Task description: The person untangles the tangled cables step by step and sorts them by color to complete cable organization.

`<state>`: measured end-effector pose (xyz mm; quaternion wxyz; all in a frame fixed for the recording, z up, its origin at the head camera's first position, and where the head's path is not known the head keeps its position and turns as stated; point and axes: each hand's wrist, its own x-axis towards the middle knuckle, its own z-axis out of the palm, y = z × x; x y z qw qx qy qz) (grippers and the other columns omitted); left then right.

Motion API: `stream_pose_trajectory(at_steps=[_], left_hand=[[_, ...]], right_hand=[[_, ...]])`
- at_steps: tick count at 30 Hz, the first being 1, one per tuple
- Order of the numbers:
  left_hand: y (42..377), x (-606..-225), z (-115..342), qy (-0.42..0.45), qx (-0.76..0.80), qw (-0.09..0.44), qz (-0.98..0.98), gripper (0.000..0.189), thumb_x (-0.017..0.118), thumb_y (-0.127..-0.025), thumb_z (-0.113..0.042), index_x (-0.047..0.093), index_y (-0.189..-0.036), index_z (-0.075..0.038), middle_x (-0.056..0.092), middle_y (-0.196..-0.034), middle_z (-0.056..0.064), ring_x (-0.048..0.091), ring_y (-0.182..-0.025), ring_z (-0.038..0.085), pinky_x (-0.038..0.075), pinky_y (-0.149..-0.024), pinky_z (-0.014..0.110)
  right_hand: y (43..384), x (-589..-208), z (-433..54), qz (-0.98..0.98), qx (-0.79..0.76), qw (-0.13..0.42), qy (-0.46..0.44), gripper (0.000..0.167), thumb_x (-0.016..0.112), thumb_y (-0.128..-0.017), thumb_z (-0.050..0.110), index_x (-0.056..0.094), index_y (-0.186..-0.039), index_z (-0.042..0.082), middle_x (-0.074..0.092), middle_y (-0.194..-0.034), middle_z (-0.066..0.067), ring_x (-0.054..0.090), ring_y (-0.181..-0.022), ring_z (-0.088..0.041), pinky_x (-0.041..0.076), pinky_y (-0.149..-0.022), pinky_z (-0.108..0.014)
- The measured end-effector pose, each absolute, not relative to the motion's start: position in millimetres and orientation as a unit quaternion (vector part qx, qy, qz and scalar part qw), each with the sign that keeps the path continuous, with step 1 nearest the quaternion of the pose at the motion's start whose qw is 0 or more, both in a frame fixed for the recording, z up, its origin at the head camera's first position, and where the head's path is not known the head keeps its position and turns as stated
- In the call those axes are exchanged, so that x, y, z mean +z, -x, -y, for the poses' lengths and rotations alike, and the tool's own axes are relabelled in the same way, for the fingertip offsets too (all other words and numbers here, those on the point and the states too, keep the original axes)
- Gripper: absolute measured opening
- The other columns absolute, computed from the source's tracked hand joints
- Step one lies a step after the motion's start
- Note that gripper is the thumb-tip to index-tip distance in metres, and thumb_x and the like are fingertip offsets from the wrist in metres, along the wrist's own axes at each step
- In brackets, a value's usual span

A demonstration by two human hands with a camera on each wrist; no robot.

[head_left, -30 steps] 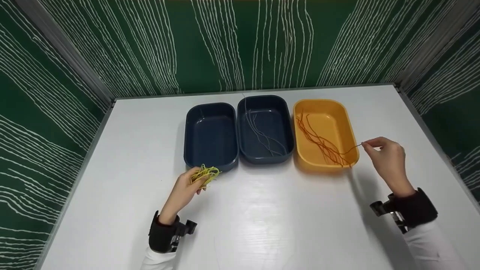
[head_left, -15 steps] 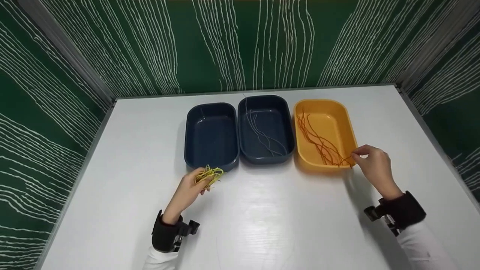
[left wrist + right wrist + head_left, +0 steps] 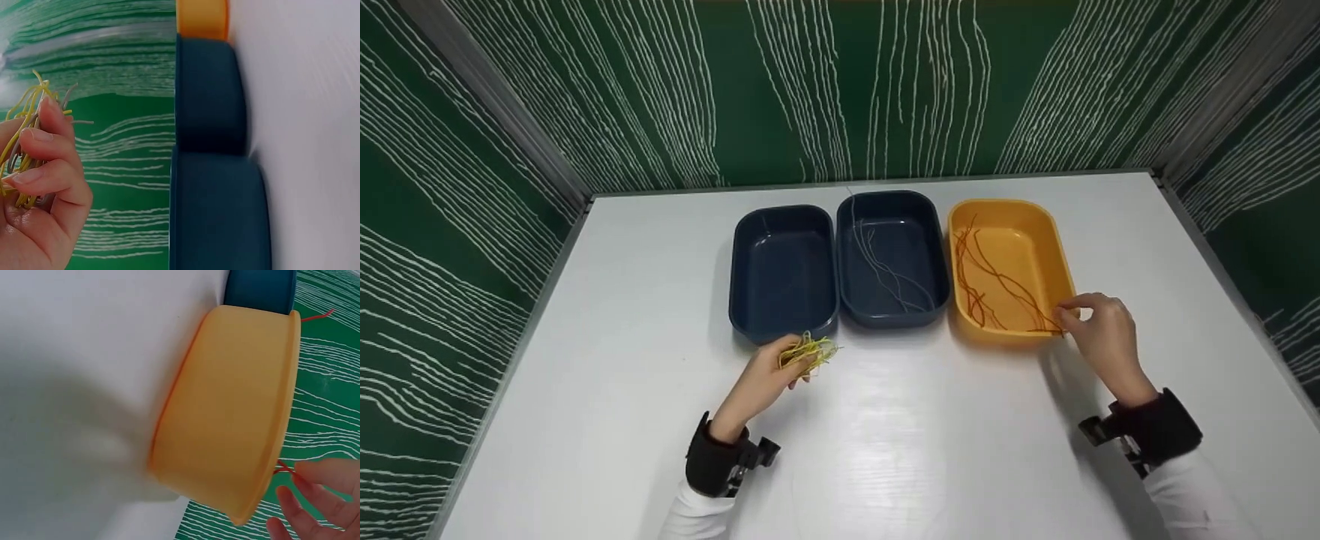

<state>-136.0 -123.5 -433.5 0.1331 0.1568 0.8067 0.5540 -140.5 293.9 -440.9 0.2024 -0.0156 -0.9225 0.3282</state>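
Observation:
My left hand (image 3: pixel 769 379) grips a tangled bundle of thin yellow and grey wires (image 3: pixel 810 355) in front of the left blue bin (image 3: pixel 784 330). In the left wrist view its fingers curl round the yellow wires (image 3: pixel 35 121). At the near right corner of the yellow bin (image 3: pixel 997 339), my right hand (image 3: pixel 1102 337) pinches a thin red wire (image 3: pixel 286 467) just over the rim. More red wires (image 3: pixel 997 277) lie loosely inside that bin, some against its left side. One red wire end (image 3: pixel 320 317) pokes above the rim in the right wrist view.
Between the left bin and the yellow one stands a second blue bin (image 3: pixel 894 321) holding several grey wires (image 3: pixel 881 262), one sticking out over its back edge. All three bins stand side by side on a white table (image 3: pixel 885 450), with green white-lined walls (image 3: pixel 870 90) behind and beside it.
My right hand has moved left to the yellow bin's corner, and the red wires inside have shifted and spread. The left hand has drifted right with its wire bundle.

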Motion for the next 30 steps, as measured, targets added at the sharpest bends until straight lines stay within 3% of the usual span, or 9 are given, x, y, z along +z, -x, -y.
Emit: stream_pose_trajectory(at_steps=[3, 9, 16, 19, 26, 30], left_hand=[[137.3, -434.8, 116.9, -0.164, 0.555, 0.129, -0.805, 0.019, 0.056, -0.088, -0.017, 0.056, -0.098, 0.0, 0.059, -0.071, 0.006, 0.048, -0.056, 0.01, 0.039, -0.05, 0.019], [136.0, -427.1, 101.9, -0.162, 0.551, 0.133, -0.808, 0.021, 0.057, -0.087, -0.017, 0.057, -0.1, -0.001, 0.061, -0.074, 0.007, 0.049, -0.058, 0.009, 0.039, -0.052, 0.019], [128.1, -396.0, 82.8, -0.164, 0.53, 0.153, -0.818, 0.03, 0.058, -0.085, -0.011, 0.054, -0.111, 0.004, 0.06, -0.087, 0.01, 0.051, -0.069, 0.009, 0.041, -0.059, 0.019], [128.8, -397.4, 77.8, -0.18, 0.523, 0.149, -0.819, 0.031, 0.059, -0.085, -0.01, 0.054, -0.111, 0.005, 0.06, -0.091, 0.012, 0.052, -0.074, 0.011, 0.043, -0.064, 0.022], [139.6, -433.7, 67.3, -0.195, 0.525, 0.167, -0.811, 0.036, 0.06, -0.085, -0.019, 0.054, -0.116, -0.001, 0.058, -0.1, 0.01, 0.053, -0.083, 0.012, 0.044, -0.069, 0.022], [140.5, -438.9, 60.9, -0.212, 0.52, 0.176, -0.808, 0.039, 0.06, -0.085, -0.022, 0.054, -0.118, -0.003, 0.059, -0.101, 0.008, 0.054, -0.083, 0.01, 0.044, -0.07, 0.022]], right_hand=[[137.4, -437.1, -288.3, 0.914, 0.338, 0.225, 0.016, 0.011, 0.064, -0.074, -0.005, 0.064, -0.083, -0.012, 0.061, -0.086, -0.028, 0.051, -0.083, -0.043, 0.035, -0.071, -0.047], [131.9, -430.8, -270.2, 0.888, 0.362, 0.283, -0.011, 0.01, 0.067, -0.072, -0.008, 0.065, -0.082, -0.01, 0.062, -0.081, -0.022, 0.051, -0.079, -0.034, 0.034, -0.071, -0.033], [127.0, -423.6, -243.5, 0.869, 0.391, 0.295, -0.063, 0.01, 0.067, -0.071, -0.009, 0.065, -0.081, -0.008, 0.061, -0.084, -0.017, 0.05, -0.084, -0.009, 0.033, -0.08, -0.011], [125.4, -422.3, -230.0, 0.861, 0.412, 0.284, -0.091, 0.013, 0.067, -0.07, -0.011, 0.064, -0.082, -0.007, 0.061, -0.085, -0.016, 0.05, -0.086, -0.003, 0.034, -0.083, -0.009], [122.1, -427.5, -196.6, 0.846, 0.455, 0.216, -0.175, 0.029, 0.069, -0.069, -0.009, 0.062, -0.097, -0.003, 0.058, -0.099, -0.014, 0.051, -0.095, -0.015, 0.035, -0.086, -0.01], [119.6, -431.1, -178.8, 0.842, 0.462, 0.125, -0.248, 0.048, 0.073, -0.071, 0.005, 0.055, -0.116, 0.004, 0.049, -0.116, -0.013, 0.046, -0.107, -0.017, 0.04, -0.09, -0.026]])
